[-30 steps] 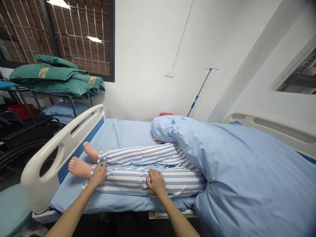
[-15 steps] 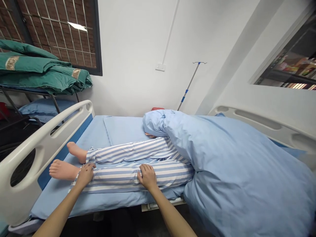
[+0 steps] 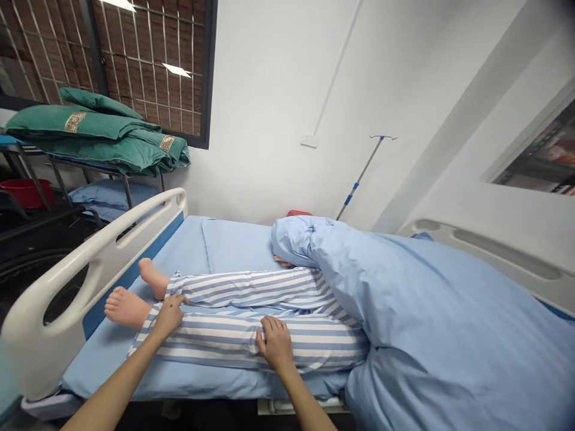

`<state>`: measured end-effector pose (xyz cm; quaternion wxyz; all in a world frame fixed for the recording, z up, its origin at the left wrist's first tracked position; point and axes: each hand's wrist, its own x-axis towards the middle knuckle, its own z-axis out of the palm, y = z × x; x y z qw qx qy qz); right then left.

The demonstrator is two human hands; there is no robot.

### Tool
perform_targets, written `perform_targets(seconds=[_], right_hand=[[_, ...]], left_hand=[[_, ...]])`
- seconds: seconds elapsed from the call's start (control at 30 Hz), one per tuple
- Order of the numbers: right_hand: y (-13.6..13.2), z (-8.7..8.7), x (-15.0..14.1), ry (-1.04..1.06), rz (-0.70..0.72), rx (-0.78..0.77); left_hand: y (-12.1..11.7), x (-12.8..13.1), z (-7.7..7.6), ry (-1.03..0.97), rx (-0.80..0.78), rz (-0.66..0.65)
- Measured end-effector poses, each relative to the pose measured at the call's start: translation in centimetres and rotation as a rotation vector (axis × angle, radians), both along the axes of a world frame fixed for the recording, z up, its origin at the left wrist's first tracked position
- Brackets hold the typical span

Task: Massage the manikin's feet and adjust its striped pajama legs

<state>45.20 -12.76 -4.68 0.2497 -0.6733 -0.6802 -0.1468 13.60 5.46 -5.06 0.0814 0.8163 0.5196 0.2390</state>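
Note:
A manikin lies on the bed in blue-and-white striped pyjama trousers (image 3: 251, 326), its bare feet (image 3: 127, 307) toward the white footboard. My left hand (image 3: 169, 316) lies on the nearer trouser leg by the ankle, with fingers stretching toward the farther leg. Whether it grips the cloth I cannot tell. My right hand (image 3: 275, 344) is farther up that leg, its fingers gathering the striped cloth. A light blue quilt (image 3: 417, 299) covers the upper body and hides the thighs. A small part of a manikin hand (image 3: 283, 261) shows beside its fold.
A white bed footboard (image 3: 90, 269) stands left of the feet, and a white side rail (image 3: 494, 251) lies beyond the quilt. Behind are an IV pole (image 3: 362, 176), folded green quilts (image 3: 96, 134) on a rack, a blue pillow (image 3: 112, 197) and a red basin (image 3: 27, 193).
The view has swayed slightly. My left hand's fingers now reach farther across toward the other leg, and my right hand has bunched the cloth a little. The manikin has not visibly moved.

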Motion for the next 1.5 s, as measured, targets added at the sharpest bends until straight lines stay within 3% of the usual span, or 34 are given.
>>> perform_targets(seconds=[0.17,0.27,0.37,0.6,0.93,1.07,1.23,1.5], right_hand=[[0.1,-0.1,0.0,-0.015,-0.005,-0.002],[0.1,-0.2,0.0,-0.006,-0.003,-0.004],[0.1,-0.3,0.1,-0.014,-0.006,-0.012],[0.2,-0.1,0.0,-0.061,-0.002,-0.019],[0.2,0.7,-0.1,-0.04,-0.012,-0.08],[1.4,1.5,-0.8,0.012,-0.037,-0.123],[5.8,2.9,-5.8,0.147,0.126,-0.112],[16.5,4.7,-20.7,0.413,0.393,-0.279]], left_hand=[[0.5,0.1,-0.2,0.227,0.054,0.093],[0.5,-0.3,-0.1,0.332,0.099,0.084],[0.5,-0.4,-0.2,0.308,0.048,0.051],[0.0,-0.2,0.1,0.246,-0.127,0.178],[-0.4,-0.1,1.0,0.285,-0.163,0.157],[-0.4,-0.1,1.0,0.28,-0.172,0.141],[-0.1,-0.2,0.9,0.26,-0.179,0.154],[0.3,-0.3,-0.3,0.191,-0.223,0.151]])
